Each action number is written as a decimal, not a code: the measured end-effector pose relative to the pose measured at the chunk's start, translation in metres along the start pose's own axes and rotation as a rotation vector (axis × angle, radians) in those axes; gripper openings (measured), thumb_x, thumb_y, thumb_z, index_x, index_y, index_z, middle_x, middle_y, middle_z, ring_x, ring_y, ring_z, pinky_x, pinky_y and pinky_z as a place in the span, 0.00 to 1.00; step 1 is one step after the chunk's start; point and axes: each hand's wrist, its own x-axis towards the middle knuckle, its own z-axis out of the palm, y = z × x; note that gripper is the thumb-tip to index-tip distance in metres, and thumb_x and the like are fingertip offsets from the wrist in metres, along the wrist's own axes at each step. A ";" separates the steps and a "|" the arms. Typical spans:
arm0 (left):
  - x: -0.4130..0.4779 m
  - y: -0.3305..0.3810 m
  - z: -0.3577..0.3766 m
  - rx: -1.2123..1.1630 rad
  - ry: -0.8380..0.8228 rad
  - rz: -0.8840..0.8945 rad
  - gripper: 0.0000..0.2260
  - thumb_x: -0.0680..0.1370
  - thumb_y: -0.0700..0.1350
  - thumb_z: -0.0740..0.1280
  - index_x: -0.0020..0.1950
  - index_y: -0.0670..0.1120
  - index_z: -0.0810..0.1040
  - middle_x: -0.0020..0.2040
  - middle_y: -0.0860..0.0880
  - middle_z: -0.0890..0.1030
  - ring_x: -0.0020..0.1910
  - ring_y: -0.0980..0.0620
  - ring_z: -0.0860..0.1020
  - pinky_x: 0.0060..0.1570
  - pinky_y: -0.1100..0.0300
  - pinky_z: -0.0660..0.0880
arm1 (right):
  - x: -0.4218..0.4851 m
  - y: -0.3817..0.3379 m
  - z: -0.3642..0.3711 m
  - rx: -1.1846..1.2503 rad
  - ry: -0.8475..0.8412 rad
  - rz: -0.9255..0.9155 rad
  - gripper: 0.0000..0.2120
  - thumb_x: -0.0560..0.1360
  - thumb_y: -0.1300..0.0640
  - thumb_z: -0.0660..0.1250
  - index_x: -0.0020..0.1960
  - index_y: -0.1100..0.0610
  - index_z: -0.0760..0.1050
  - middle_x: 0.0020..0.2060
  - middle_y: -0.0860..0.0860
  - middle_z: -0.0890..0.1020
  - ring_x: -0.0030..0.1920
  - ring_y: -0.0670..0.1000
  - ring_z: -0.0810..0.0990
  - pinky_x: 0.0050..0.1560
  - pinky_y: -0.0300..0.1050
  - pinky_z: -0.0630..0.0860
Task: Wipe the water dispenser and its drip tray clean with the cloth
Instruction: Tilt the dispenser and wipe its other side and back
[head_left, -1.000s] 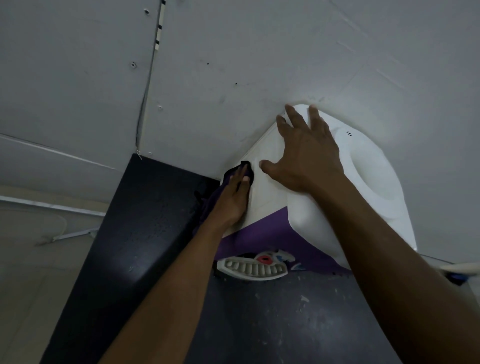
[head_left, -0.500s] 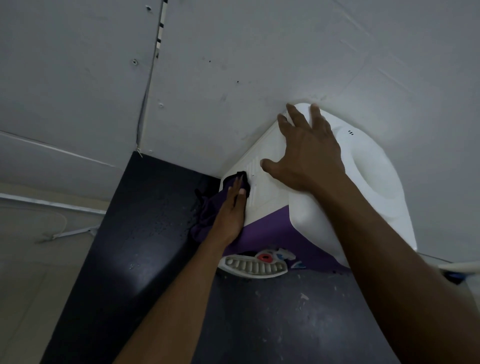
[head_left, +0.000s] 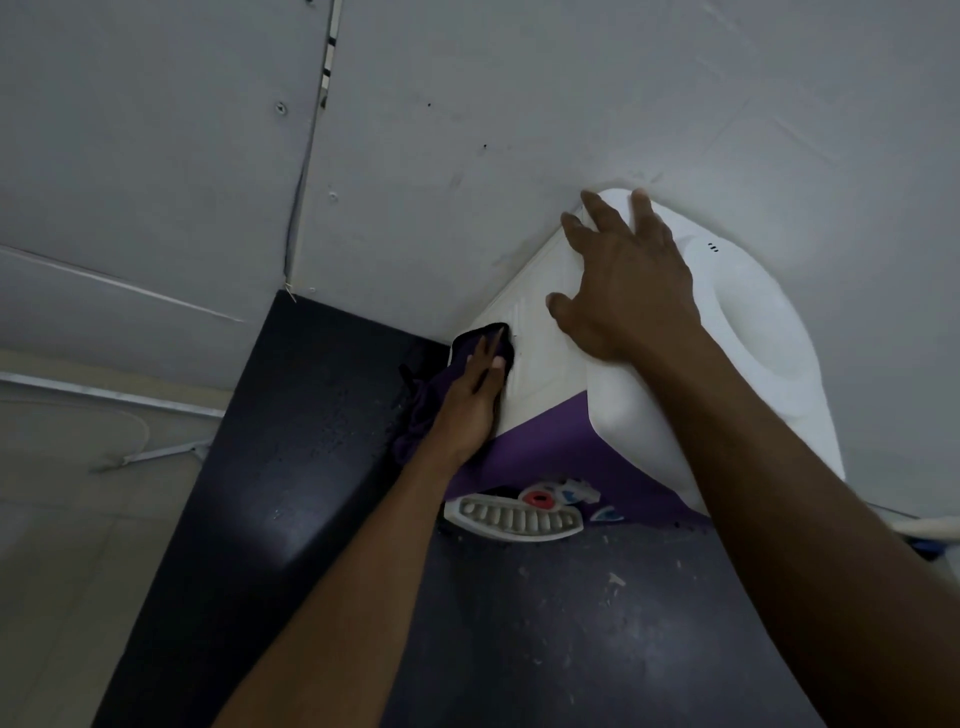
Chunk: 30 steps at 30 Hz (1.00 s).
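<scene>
A white and purple water dispenser stands on a black counter against a grey wall. My left hand presses a dark purple cloth flat against the dispenser's white left side, fingers straight. My right hand lies spread on the top left edge of the dispenser, fingers reaching to the wall. The white slotted drip tray sits at the foot of the purple front, below a red tap and a blue tap.
The black counter is dotted with water drops to the left and pale specks in front. Its left edge drops to a tiled floor with a cable. A grey panelled wall is close behind.
My left hand and the cloth slid down the dispenser's left side between one second and half a second ago. My right hand has stayed spread on the top edge.
</scene>
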 end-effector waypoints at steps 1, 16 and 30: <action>-0.006 0.000 0.000 -0.008 -0.008 0.018 0.22 0.85 0.58 0.54 0.79 0.63 0.57 0.82 0.57 0.55 0.81 0.57 0.52 0.80 0.51 0.49 | 0.000 0.000 0.000 0.000 0.002 0.001 0.38 0.78 0.45 0.68 0.83 0.50 0.56 0.84 0.48 0.52 0.83 0.61 0.44 0.81 0.57 0.48; 0.005 0.030 -0.002 -0.167 0.003 -0.160 0.22 0.85 0.56 0.59 0.78 0.53 0.69 0.75 0.51 0.71 0.74 0.51 0.69 0.77 0.50 0.63 | 0.000 0.000 0.000 -0.014 -0.001 -0.009 0.39 0.78 0.42 0.68 0.83 0.50 0.56 0.84 0.48 0.51 0.83 0.62 0.43 0.81 0.57 0.47; -0.007 0.042 -0.007 -0.045 0.032 -0.118 0.20 0.85 0.55 0.59 0.76 0.54 0.70 0.68 0.56 0.73 0.66 0.58 0.70 0.61 0.64 0.64 | -0.002 -0.001 -0.001 -0.002 0.005 -0.008 0.40 0.77 0.42 0.68 0.83 0.51 0.56 0.84 0.49 0.52 0.83 0.62 0.44 0.81 0.57 0.47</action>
